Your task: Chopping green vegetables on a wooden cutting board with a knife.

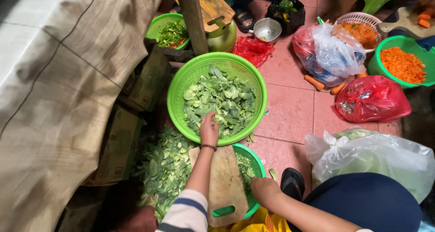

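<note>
My left hand (pixel 209 128) reaches into a large green perforated basket (pixel 181 80) that holds cut leafy greens (pixel 222 98); the fingers rest on the leaves near the basket's near rim, and whether they hold any is hidden. My right hand (pixel 263 190) lies low by the right edge of a wooden cutting board (pixel 224 177), fingers curled under, their contents hidden. The board sits across a green bowl (pixel 257 161) of chopped greens. A pile of whole green leaves (pixel 165 168) lies left of the board.
Cardboard boxes (pixel 120 146) and a cloth-covered surface (pixel 50 91) lie at left. Red bags (pixel 372 100), clear plastic bags (pixel 376 157), a green bowl of diced carrot (pixel 403 65), a metal pot (pixel 267 29), and a black sandal (pixel 292 183) stand on the pink tiled floor.
</note>
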